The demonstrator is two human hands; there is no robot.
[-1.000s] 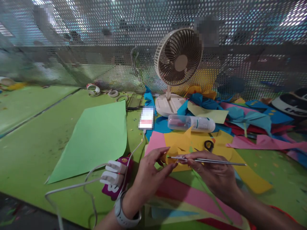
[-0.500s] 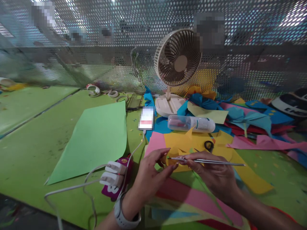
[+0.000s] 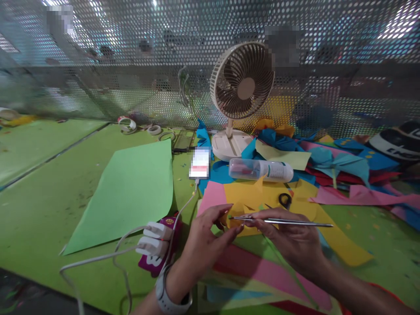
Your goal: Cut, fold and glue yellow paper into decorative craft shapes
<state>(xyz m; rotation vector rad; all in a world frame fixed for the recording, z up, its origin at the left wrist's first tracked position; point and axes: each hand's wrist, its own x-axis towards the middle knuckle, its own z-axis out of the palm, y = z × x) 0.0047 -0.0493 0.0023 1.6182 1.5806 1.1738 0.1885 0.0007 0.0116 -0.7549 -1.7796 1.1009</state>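
The right hand (image 3: 292, 234) grips one pair of tweezers (image 3: 285, 222) pen-fashion, presumably for fine control, their tip just by the left hand (image 3: 206, 234), over yellow paper (image 3: 241, 190); whether that left grip pinches anything, I can't tell. Beyond, on the bench (image 3: 98, 275), I count one bottle (image 3: 260, 169), one phone (image 3: 199, 162), one fan (image 3: 246, 89).

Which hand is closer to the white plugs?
The left hand. It is to the right of the white plugs in the picture, while the right hand, holding a thin metal tool, is farther right.
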